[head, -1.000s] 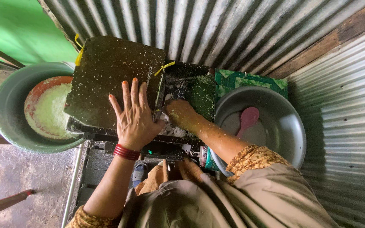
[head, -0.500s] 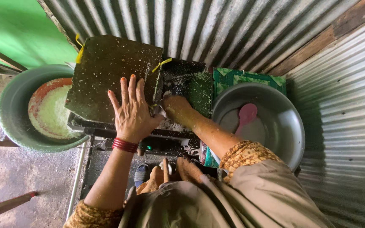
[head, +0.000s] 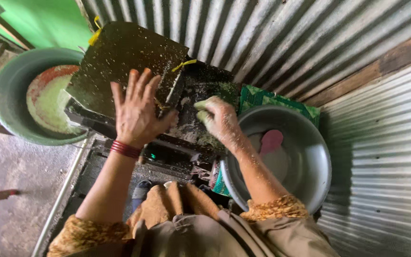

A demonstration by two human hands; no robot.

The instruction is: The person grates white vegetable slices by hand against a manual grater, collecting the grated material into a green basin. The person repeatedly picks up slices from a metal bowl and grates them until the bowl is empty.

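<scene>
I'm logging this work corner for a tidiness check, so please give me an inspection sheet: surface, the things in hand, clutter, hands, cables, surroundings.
Surface: dark machine top, smeared with pale paste and green bits.
Things in hand: dark speckled cover, tilted, with yellow ties at its corners; pale wet paste on the machine top.
Clutter: metal bowl at right holding a pink scoop; green basin at left with pale green mash on a reddish tray.
Hands: left hand spread flat on the cover, red bangles at the wrist; right hand coated in paste, on the machine top.
Cables: nothing seen.
Surroundings: corrugated metal walls, green wall upper left, bare concrete floor.
</scene>
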